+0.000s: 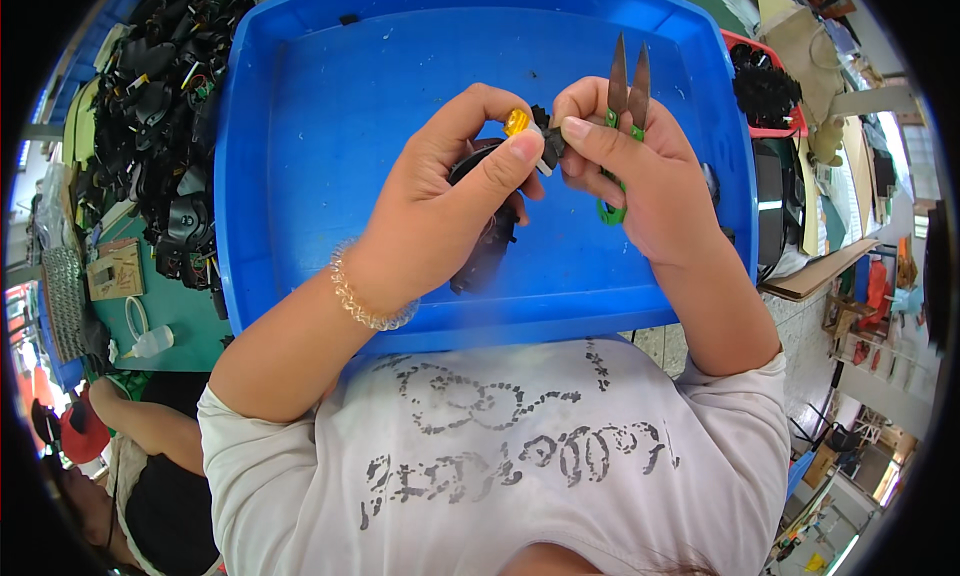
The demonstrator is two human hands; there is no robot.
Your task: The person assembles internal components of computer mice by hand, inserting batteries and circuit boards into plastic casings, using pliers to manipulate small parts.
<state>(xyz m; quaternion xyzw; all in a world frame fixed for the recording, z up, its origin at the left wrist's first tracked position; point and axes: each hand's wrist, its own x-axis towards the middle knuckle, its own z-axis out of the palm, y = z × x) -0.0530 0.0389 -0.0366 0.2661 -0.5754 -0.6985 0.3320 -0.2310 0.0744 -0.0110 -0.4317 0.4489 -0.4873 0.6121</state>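
My left hand (440, 191) is closed in a pinch on a small part with a yellow-orange piece (517, 122) at its end and some white beside the thumb. A small black piece (551, 136) sits between my two hands, its far side at the fingertips of my right hand (655, 171). That hand is also closed round green-handled scissors (612, 212), whose blades stick up past the fingers, slightly apart. Under my left hand hangs a larger dark, curved part (485, 251), mostly hidden by the palm; whether it joins the small part I cannot tell.
Both hands are over a large blue tray (330, 106). Black plastic parts with wires (165, 126) are heaped to its left. At the right stands a red bin (795, 116) with black pieces. A small squeeze bottle (153, 342) lies at lower left, near another person's arm (150, 426).
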